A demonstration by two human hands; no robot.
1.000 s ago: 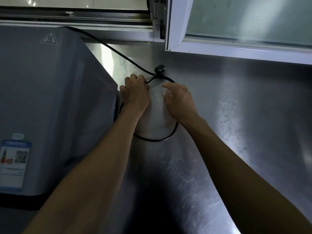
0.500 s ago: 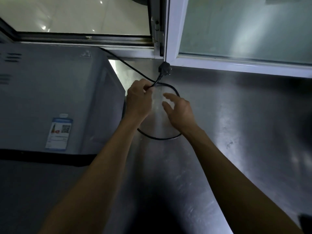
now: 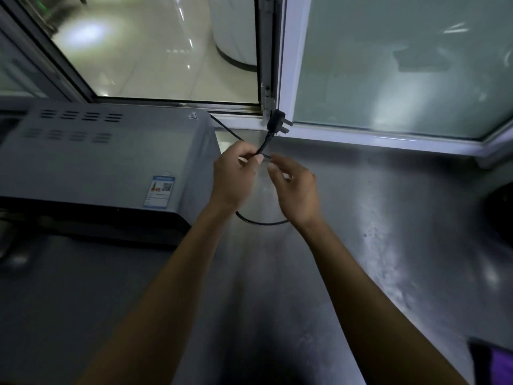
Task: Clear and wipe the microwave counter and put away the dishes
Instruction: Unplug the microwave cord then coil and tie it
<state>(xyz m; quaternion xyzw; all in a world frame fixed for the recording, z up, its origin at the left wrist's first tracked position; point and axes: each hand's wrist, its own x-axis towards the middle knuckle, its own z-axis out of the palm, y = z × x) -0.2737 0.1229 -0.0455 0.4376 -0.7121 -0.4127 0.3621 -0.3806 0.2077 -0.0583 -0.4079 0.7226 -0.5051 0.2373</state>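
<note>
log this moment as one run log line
left hand: pinches power cord below plug | right hand: open, beside cord | plug: unplugged, lifted | microwave: on steel counter

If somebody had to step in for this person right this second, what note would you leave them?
Left hand: pinches the black power cord just below its plug, which is unplugged and held up near the window frame.
Right hand: fingers loosely curled beside the cord; whether it grips is unclear.
The cord's loop hangs down to the steel counter, to the right of the microwave.
Done: cord gathered off the counter.
Left: stow the cord, wipe the counter, put away dishes (none clearly in view).
</note>
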